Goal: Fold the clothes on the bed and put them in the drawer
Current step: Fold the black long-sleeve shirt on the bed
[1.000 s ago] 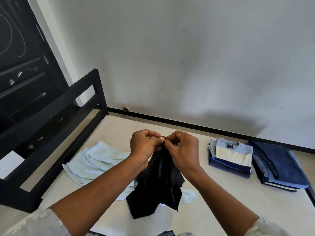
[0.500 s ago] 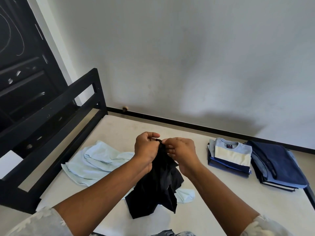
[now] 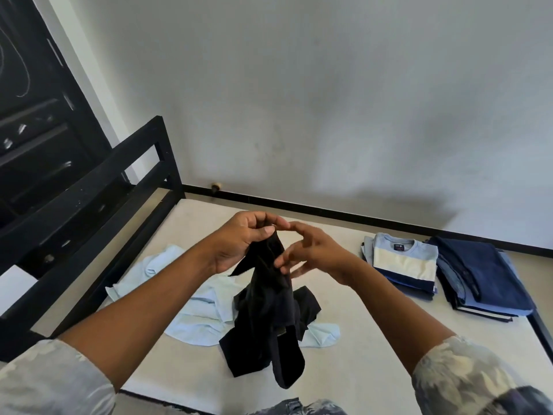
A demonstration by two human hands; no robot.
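Observation:
A crumpled black garment (image 3: 266,319) hangs in front of me over the bed (image 3: 374,351). My left hand (image 3: 242,238) pinches its top edge between thumb and fingers. My right hand (image 3: 311,253) is just to the right of that edge, fingers spread and blurred, holding nothing; its fingertips are at the cloth. The garment's lower part drapes onto a light blue garment (image 3: 191,298) lying unfolded on the mattress.
Two folded stacks lie at the right: a light blue and cream striped shirt pile (image 3: 401,265) and a navy pile (image 3: 484,277). A black bed frame (image 3: 98,202) runs along the left, with dark furniture (image 3: 33,130) behind. A grey wall backs the bed.
Both hands pinched the garment's top edge together. Now my right hand has let go and opened, and my left hand has lifted the cloth slightly higher.

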